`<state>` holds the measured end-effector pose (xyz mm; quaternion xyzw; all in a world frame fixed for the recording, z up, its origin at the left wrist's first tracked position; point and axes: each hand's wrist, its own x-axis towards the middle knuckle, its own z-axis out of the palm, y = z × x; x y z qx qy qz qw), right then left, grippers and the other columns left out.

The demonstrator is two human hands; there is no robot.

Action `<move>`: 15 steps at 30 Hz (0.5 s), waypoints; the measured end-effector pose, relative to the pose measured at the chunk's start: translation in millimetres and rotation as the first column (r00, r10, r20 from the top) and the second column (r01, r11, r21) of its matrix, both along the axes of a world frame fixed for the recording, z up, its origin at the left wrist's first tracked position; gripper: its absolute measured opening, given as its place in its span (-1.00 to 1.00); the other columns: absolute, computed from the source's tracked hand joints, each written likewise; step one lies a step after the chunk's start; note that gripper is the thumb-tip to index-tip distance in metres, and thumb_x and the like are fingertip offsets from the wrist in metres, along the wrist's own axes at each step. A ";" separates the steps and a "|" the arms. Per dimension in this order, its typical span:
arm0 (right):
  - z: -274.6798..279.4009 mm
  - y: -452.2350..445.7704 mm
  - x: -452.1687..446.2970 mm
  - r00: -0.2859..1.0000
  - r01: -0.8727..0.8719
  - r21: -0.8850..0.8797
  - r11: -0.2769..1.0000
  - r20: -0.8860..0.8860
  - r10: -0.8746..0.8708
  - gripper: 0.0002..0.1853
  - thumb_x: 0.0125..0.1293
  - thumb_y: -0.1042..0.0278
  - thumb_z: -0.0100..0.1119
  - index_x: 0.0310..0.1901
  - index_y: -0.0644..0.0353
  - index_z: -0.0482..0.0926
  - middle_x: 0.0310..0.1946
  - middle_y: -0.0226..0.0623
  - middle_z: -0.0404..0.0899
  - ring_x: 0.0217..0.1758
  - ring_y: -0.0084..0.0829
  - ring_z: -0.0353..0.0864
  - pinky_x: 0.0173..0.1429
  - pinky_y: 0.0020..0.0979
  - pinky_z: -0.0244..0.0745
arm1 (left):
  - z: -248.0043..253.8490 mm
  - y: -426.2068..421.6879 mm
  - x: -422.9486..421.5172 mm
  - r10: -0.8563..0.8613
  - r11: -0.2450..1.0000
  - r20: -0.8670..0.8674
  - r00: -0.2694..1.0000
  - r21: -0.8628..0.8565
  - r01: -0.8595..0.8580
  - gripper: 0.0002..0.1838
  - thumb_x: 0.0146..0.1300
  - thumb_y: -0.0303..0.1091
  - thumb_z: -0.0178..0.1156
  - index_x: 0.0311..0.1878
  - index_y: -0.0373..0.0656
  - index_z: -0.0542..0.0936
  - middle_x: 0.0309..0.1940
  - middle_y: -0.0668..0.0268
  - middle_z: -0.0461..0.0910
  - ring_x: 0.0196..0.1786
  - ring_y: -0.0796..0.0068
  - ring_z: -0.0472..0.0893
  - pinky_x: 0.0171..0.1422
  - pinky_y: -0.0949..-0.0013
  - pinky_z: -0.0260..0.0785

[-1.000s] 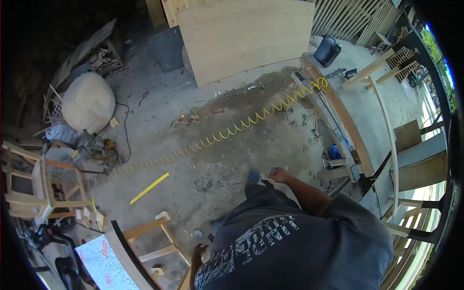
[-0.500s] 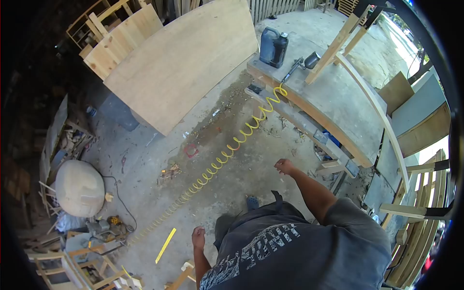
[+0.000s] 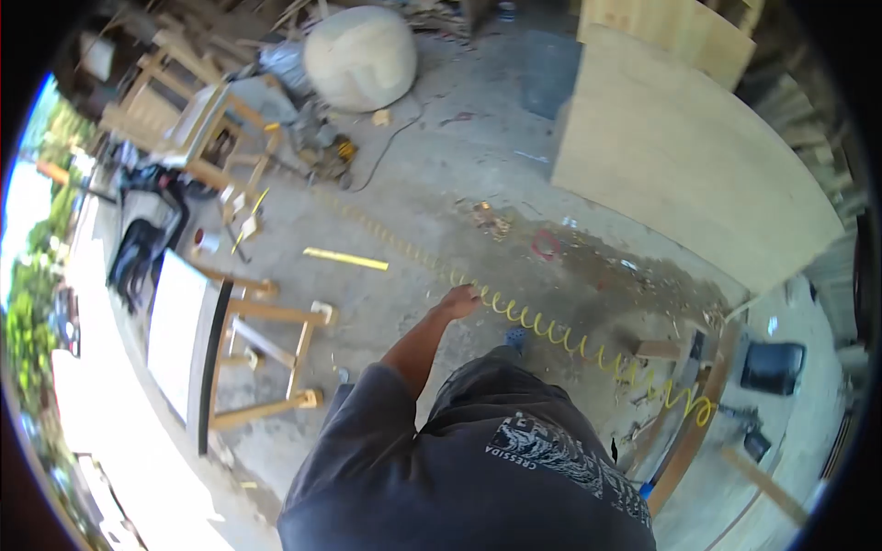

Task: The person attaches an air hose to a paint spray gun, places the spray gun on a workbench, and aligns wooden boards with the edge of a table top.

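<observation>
My left hand point(image 3: 462, 300) is in front of me with its fingers curled in. In the head view it overlaps the line of a yellow coiled air hose point(image 3: 551, 331); whether it touches the hose I cannot tell. The hose stretches from the floor near the tools to a spray gun point(image 3: 740, 418) on the bench at the right. My right hand is not in view. Below the hand, a blue shoe point(image 3: 516, 339) shows on the concrete floor.
A wooden frame with a white top point(image 3: 184, 344) stands at the left. A yellow strip point(image 3: 345, 258) lies on the floor. A large plywood sheet point(image 3: 680, 156) leans at the right, near a dark jug point(image 3: 773, 367). A rounded pale block point(image 3: 360, 59) sits at the back.
My view has turned to the left, bringing the white-topped frame and the bright outdoors into sight. My left hand now overlaps the hose line; my right hand has gone out of view.
</observation>
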<state>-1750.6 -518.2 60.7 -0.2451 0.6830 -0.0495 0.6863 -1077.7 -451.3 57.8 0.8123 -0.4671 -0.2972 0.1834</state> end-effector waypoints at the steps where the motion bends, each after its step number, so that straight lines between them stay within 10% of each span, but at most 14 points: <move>1: 11.1 -9.5 7.7 0.999 -0.052 0.010 0.999 -0.015 0.052 -0.61 0.23 0.16 0.08 0.03 0.17 0.45 -0.21 -0.16 0.54 -0.39 -0.33 0.54 -0.42 -0.32 0.44 | 63.0 4.9 -8.0 -0.033 0.999 -0.059 0.998 -0.013 0.032 -0.59 0.17 -0.05 0.01 -0.10 -0.19 0.53 -0.15 -0.03 0.53 -0.04 -0.03 0.51 0.06 0.10 0.35; 3: 23.2 -43.8 24.2 0.982 -0.185 0.019 0.983 -0.018 0.186 -0.62 0.24 0.16 0.08 0.03 0.16 0.44 -0.22 -0.18 0.53 -0.39 -0.34 0.53 -0.41 -0.33 0.44 | 148.9 -8.3 -30.1 0.101 0.990 -0.188 0.977 -0.078 -0.117 -0.61 0.19 -0.07 0.02 -0.08 -0.17 0.52 -0.19 -0.01 0.54 -0.08 -0.03 0.52 0.02 0.15 0.37; 11: 98.6 -121.3 158.0 0.771 -0.636 -0.016 0.772 0.040 0.636 -0.65 0.27 0.15 0.05 0.01 0.13 0.41 -0.27 -0.26 0.52 -0.40 -0.41 0.52 -0.41 -0.37 0.41 | 113.8 198.3 -89.5 0.669 0.707 -0.322 0.670 -0.003 -0.707 -0.60 0.18 -0.05 0.16 -0.08 -0.17 0.55 -0.25 0.21 0.61 -0.23 0.38 0.59 -0.10 0.35 0.41; 15: 72.9 -126.5 209.5 0.681 -0.726 -0.075 0.684 0.065 0.730 -0.66 0.27 0.13 0.05 0.00 0.12 0.41 -0.29 -0.29 0.52 -0.41 -0.42 0.51 -0.41 -0.39 0.39 | 137.4 296.2 -119.3 0.911 0.315 -0.392 0.131 0.454 -0.833 -0.63 0.20 -0.04 0.13 -0.04 -0.06 0.53 -0.21 0.30 0.59 -0.22 0.47 0.56 -0.14 0.33 0.41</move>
